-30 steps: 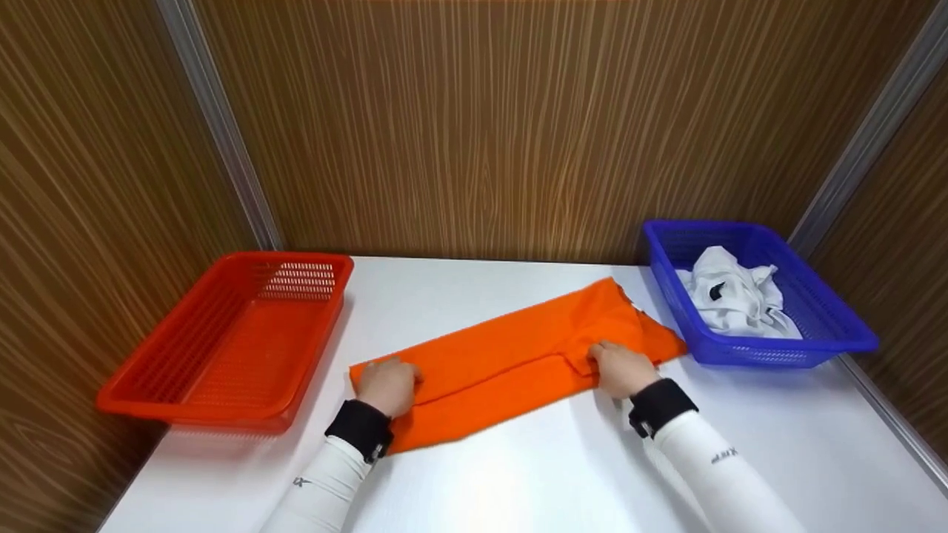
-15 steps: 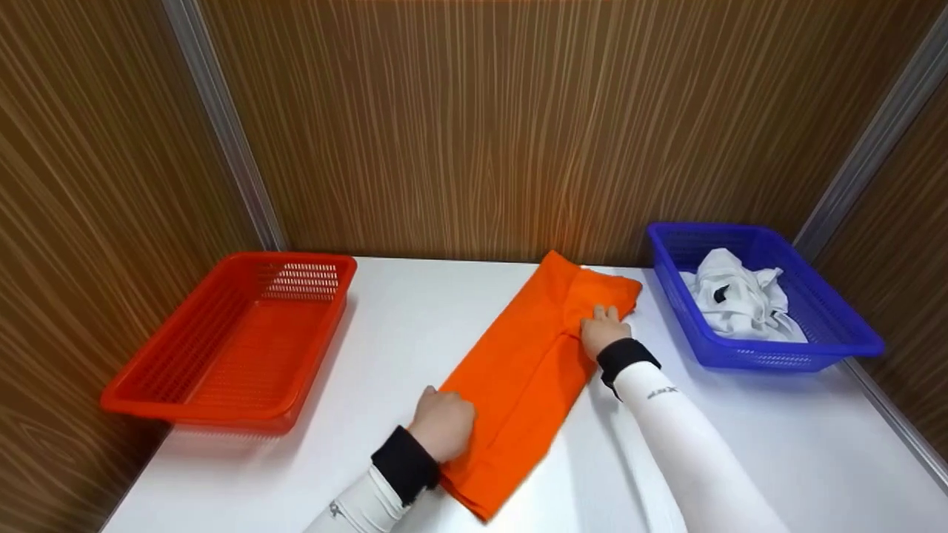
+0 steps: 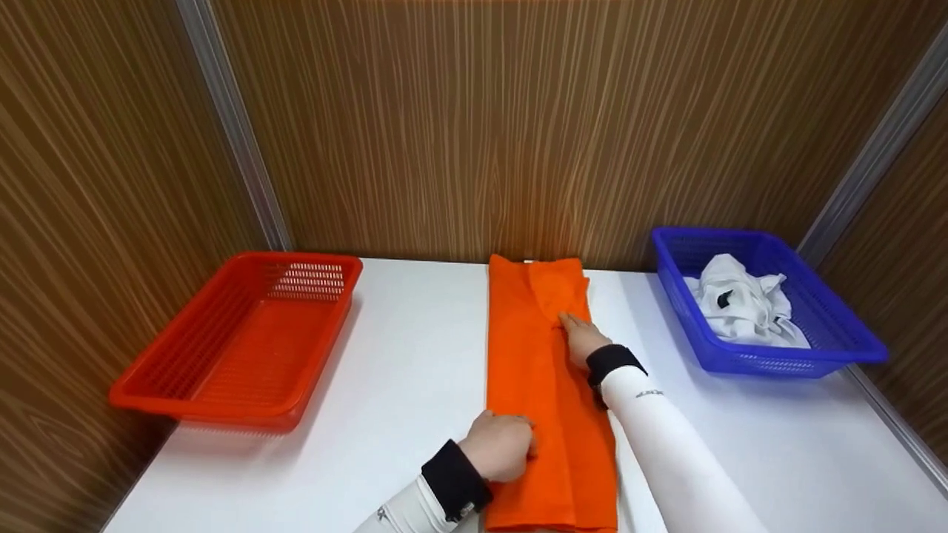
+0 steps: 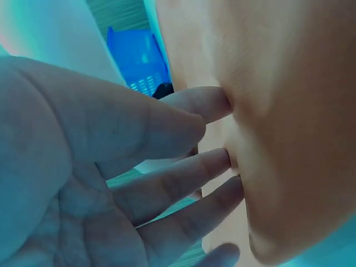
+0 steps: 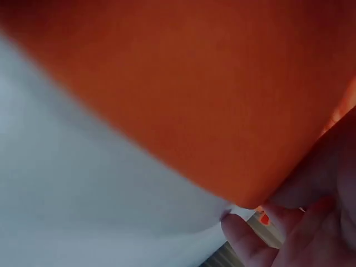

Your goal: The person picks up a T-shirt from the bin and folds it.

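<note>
A folded orange T-shirt (image 3: 529,385) lies lengthwise on the white table, its far end near the back wall and its near end close to the lower edge of the head view. On its lower left part rests my left hand (image 3: 500,446). The left wrist view shows that hand's fingers (image 4: 178,183) fairly straight, their tips pressing into the cloth (image 4: 295,128), with the thumb apart from them. My right hand (image 3: 585,342) lies farther up at the shirt's right edge, fingers stretched over the fabric. Close up, the right hand (image 5: 311,233) touches the orange cloth (image 5: 194,94) near its border.
A red plastic basket (image 3: 215,407) with nothing in it stands at the left. At the right back is a blue basket (image 3: 785,355) holding a crumpled white cloth (image 3: 744,300) with a dark mark. Wood-patterned walls (image 3: 444,133) enclose the table (image 3: 392,355) on three sides.
The orange shirt has turned from lying slantwise to pointing straight away from me. My left hand has moved right and nearer; my right hand has shifted slightly left. The baskets stay put.
</note>
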`<state>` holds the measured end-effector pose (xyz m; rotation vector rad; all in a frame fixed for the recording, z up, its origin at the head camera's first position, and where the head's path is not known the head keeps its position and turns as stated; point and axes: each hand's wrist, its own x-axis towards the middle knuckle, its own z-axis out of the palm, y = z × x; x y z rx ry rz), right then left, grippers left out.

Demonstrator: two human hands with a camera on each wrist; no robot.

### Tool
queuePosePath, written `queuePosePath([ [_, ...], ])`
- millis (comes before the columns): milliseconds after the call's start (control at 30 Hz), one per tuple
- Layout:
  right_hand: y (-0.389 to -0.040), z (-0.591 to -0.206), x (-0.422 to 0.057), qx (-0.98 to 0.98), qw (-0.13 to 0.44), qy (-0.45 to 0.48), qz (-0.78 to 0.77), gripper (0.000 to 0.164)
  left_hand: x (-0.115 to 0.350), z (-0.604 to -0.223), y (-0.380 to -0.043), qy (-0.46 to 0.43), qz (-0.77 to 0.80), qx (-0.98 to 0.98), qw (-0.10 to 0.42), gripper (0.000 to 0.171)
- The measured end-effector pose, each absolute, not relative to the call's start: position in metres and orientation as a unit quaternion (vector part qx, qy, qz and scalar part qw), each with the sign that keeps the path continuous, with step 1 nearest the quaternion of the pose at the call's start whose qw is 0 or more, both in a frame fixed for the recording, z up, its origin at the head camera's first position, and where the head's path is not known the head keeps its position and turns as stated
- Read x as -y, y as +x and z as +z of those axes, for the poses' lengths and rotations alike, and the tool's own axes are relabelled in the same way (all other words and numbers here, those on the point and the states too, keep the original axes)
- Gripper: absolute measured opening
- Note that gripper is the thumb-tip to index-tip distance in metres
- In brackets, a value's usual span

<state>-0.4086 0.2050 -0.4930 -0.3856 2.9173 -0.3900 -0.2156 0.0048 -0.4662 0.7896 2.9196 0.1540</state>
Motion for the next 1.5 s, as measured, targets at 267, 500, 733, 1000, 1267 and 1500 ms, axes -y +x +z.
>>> queuePosePath([
  [267,-0.352,-0.482,-0.193,-0.949,0.084,-0.195,-0.232,0.075,-0.002,-0.469,-0.212,0.269,0.030,-0.962,0.033,0.009],
  [500,-0.258,-0.472,-0.188,-0.917,0.042,-0.326,-0.228,0.042,-0.006,-0.462,-0.194,0.297,-0.013,-0.954,0.029,0.013],
  [733,-0.217,-0.466,-0.193,-0.909,0.063,-0.358,-0.204,0.033,-0.004,-0.462,-0.181,0.353,0.002,-0.934,0.052,0.055],
  [1000,-0.203,-0.462,-0.196,-0.917,0.057,-0.359,-0.167,0.028,-0.013,-0.470,-0.174,0.354,-0.056,-0.931,0.067,0.070],
  [1267,-0.206,-0.457,-0.205,-0.895,0.108,-0.396,-0.173,0.016,-0.026,-0.477,-0.170,0.325,-0.086,-0.940,0.063,0.052],
  [1500,-0.201,-0.452,-0.207,-0.903,0.160,-0.356,-0.178,0.072,-0.018,-0.469,-0.177,0.307,0.024,-0.951,0.041,0.042],
])
